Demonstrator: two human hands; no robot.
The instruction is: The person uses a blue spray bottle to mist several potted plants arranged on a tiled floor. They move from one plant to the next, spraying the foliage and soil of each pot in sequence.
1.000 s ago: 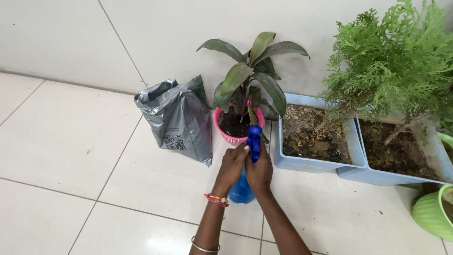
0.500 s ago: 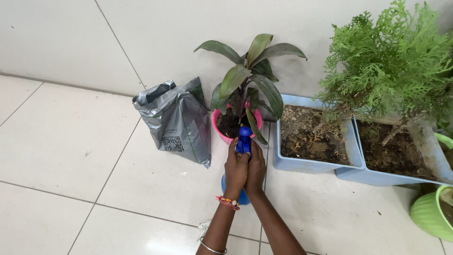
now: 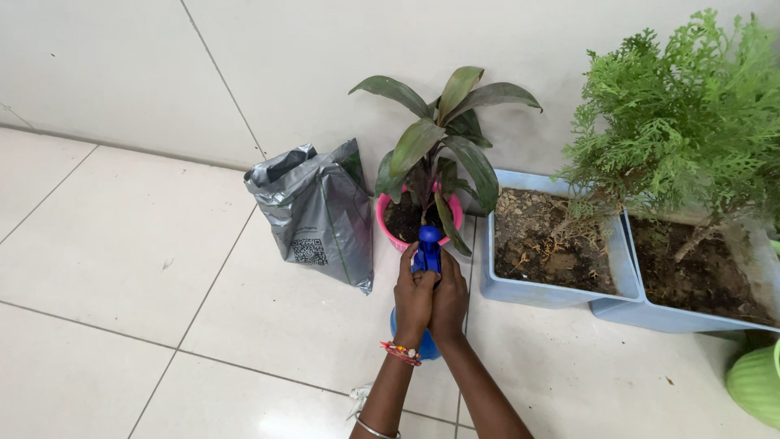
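Both hands are wrapped around the neck of a blue plastic spray bottle (image 3: 426, 258) that stands on the pale tiled floor (image 3: 122, 268), just in front of a pink round plastic pot (image 3: 388, 230). The left hand (image 3: 414, 297) curls tight on the left side of the bottle, fingers closed around it, a red beaded band at the wrist and a thin metal bangle lower on the forearm. The right hand (image 3: 449, 298) presses against the right side, fingers folded shut on the same neck, so the two hands touch. The bottle's rounded blue top pokes up above the fingers, and a part of its lighter blue body shows below the wrists.

The pink pot holds a plant with broad dark green and reddish leaves (image 3: 443, 130). To its left, leaning near the white wall (image 3: 325, 49), stands a crumpled grey plastic bag (image 3: 321, 211). To the right sits a light blue rectangular planter (image 3: 552, 294) filled with dry soil, and beside it a second blue planter (image 3: 650, 315) carrying a feathery green conifer shrub (image 3: 682, 114). A light green ribbed pot (image 3: 756, 386) peeks in at the far right edge.
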